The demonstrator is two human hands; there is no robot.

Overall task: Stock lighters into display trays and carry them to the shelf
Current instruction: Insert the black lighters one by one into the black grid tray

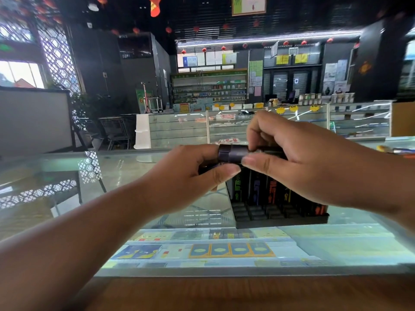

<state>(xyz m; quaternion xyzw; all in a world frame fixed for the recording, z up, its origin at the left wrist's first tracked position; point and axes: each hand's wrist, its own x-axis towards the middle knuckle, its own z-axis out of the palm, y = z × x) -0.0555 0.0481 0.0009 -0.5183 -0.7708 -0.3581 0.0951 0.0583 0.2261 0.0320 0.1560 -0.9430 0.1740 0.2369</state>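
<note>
Both my hands are raised over the glass counter (157, 191). My left hand (188, 176) grips a bundle of dark lighters (231, 153) from the left with curled fingers and thumb. My right hand (292, 158) pinches the same bundle from the right and above. Below the hands stands a black display tray (280, 221) with several black lighters upright in its back rows, printed in green, purple, orange and yellow. Its front slots show no lighters. My right hand hides the tray's upper right part.
Cigarette packs lie on shelves inside the counter (224, 250). A wooden edge (224, 292) runs along the near side. Across the aisle stands another glass showcase (247, 129), with wall shelves of goods (208, 88) behind it. Chairs and a plant (112, 129) are at left.
</note>
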